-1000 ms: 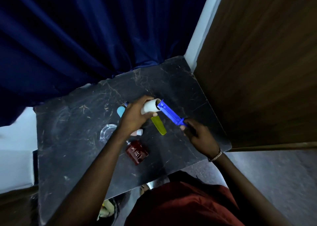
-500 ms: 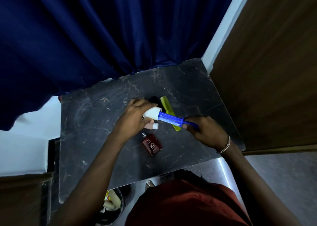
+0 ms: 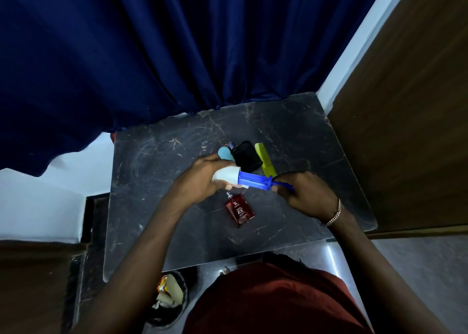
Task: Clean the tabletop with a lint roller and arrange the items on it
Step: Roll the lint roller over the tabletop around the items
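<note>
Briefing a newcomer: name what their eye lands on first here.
The blue-handled lint roller is held over the middle of the dark marble tabletop: the left hand wraps its white roll and the right hand grips the handle. Next come the red perfume bottle lying flat just nearer the person, and the yellow-green comb behind.

Glossy veined marble tabletop [image 3: 157, 181], plastic lint roller [image 3: 253, 179]
</note>
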